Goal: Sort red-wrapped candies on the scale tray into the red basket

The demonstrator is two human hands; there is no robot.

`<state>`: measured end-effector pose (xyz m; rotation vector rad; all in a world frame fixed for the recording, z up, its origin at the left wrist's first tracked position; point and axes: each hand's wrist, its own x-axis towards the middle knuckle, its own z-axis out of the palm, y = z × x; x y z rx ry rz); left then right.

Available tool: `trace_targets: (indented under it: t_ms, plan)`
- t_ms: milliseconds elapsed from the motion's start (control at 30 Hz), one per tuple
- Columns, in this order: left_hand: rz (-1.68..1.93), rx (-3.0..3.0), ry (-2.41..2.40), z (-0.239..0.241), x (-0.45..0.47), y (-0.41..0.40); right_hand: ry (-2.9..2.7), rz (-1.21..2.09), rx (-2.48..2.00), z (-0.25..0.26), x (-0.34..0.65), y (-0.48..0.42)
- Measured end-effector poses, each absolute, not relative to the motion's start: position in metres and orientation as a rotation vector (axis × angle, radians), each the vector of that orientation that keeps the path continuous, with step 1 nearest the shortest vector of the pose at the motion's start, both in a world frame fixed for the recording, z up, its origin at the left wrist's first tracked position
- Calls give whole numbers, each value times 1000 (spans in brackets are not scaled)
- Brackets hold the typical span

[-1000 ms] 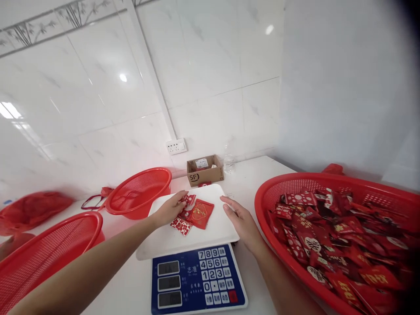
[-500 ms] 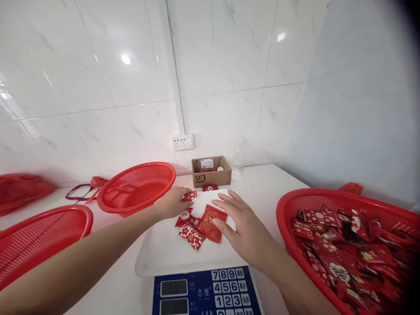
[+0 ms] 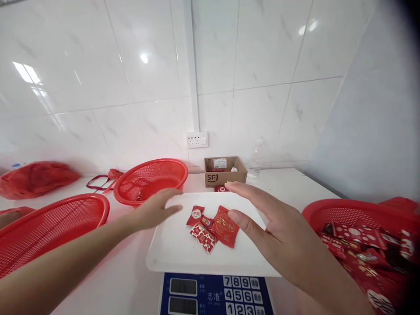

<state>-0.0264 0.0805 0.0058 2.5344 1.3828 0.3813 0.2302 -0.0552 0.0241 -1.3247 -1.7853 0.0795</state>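
On the white pan (image 3: 173,258) of a digital weighing scale (image 3: 213,297) lie several small red candy packets. Among them are a larger red packet with gold print (image 3: 226,226), a white one with red flowers (image 3: 203,237) and a red one with a round white emblem (image 3: 196,215). My left hand (image 3: 157,209) holds nothing, fingers apart, at the pan's left edge beside the far red basket (image 3: 177,168). A small packet (image 3: 139,196) shows inside that basket. My right hand (image 3: 275,223), open and empty, hovers over the pan's right side, close to the gold-printed packet.
A red basket (image 3: 328,205) full of red packets stands at right. Another red basket (image 3: 95,210) is at left. Behind the scale are a cardboard box (image 3: 226,178) and a clear plastic bottle (image 3: 254,162). A red mesh bag (image 3: 42,177) lies at far left.
My left hand has let go of a small red packet and moved left; a packet now shows in the far basket. The view has shifted left. My right hand stays open.
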Motion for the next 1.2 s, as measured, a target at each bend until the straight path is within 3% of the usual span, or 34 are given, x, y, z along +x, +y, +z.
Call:
trace_targets:
  t_ms: [267,533,967,1200]
  plan:
    - [101,2568,976,-25,30,57,-1950,393,-1578,13,238,-28]
    - [182,2706,951,-35,43,60,-2039,707,-1537,-8,241,-6]
    - [289,2545,1275,-38,45,59,-2017,693,-1487,-10,244,-7]
    - [524,2352,1433,-7,25,80,-1991,629,-1535,-2,243,-11]
